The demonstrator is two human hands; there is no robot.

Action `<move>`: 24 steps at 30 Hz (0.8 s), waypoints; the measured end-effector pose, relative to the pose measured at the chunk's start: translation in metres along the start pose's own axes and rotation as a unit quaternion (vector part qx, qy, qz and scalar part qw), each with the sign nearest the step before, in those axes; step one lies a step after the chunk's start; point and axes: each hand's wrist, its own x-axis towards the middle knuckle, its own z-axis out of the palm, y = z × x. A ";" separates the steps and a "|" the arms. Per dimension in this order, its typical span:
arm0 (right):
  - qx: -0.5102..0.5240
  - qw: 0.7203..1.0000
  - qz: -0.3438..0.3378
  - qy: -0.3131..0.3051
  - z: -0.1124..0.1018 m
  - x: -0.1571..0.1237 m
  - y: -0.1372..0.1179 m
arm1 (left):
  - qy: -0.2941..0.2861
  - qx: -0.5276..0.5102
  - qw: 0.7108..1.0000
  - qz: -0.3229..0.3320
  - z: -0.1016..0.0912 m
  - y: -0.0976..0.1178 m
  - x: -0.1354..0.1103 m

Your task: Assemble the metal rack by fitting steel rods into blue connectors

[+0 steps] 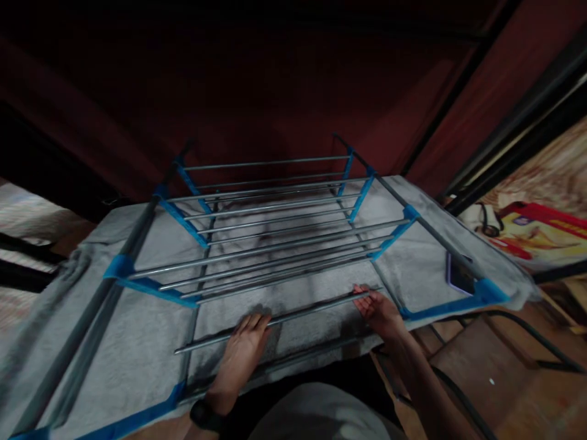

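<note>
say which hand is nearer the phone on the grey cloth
Right. The right hand holds the bar near one end, left of the phone; the left hand is farther left, on the same bar.

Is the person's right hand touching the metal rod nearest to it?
Touching: in the head view, the right hand holds the metal rod near one end, fingers against it.

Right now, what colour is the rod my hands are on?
The rod is plain silvery grey, and it shows best in the head view.
</note>
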 end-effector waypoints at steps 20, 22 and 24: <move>0.126 0.984 0.061 0.110 0.045 -0.056 -0.024 | 0.066 -0.063 0.983 0.161 0.016 -0.009 0.020; 0.126 0.984 0.056 0.115 0.044 -0.063 -0.027 | 0.071 -0.069 0.980 0.172 0.014 -0.008 0.017; 0.126 0.983 0.055 0.121 0.042 -0.067 -0.028 | 0.074 -0.065 0.980 0.174 0.013 -0.007 0.013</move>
